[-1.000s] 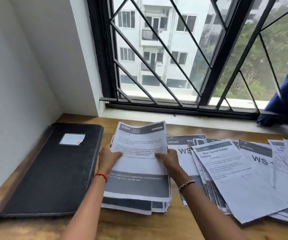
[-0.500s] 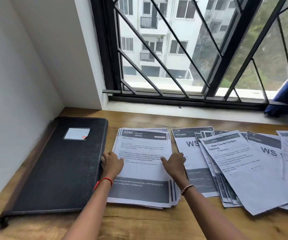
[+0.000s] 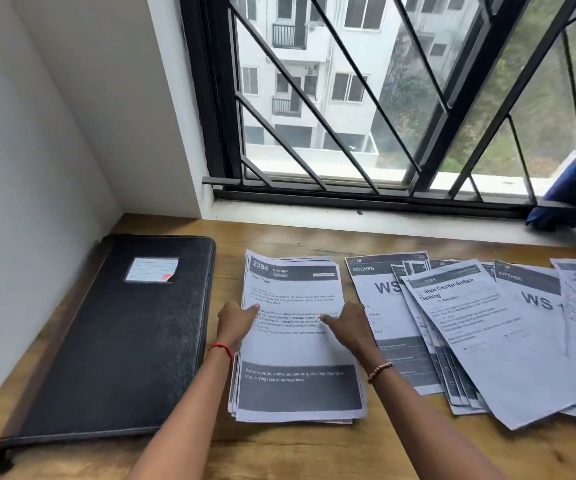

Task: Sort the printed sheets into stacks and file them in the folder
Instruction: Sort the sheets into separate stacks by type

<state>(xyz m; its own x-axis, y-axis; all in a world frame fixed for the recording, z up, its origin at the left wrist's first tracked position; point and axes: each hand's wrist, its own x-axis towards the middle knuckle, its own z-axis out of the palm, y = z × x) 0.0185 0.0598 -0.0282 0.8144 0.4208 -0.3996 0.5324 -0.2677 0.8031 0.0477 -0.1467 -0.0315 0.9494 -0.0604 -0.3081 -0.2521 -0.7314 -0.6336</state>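
The top sheet (image 3: 293,296), raised and bowed a second ago, now lies flat on the stack (image 3: 297,393), whose side edges the left hand (image 3: 236,322) and right hand (image 3: 347,323) pinch, thumbs on top, fingers curled. On the wooden table (image 3: 279,452) the shut folder (image 3: 113,341) lies at the stack's 9 o'clock, fanned sheets (image 3: 508,341) at 3, a barred window (image 3: 366,98) at 12.

Wooden table (image 3: 279,452) carries folder (image 3: 117,341), stack (image 3: 297,358), fanned sheets (image 3: 504,341).

One black folder (image 3: 117,341) at nine o'clock, one squared stack (image 3: 297,393) at six, one fanned spread (image 3: 504,341) at three, sheets too overlapped to count.
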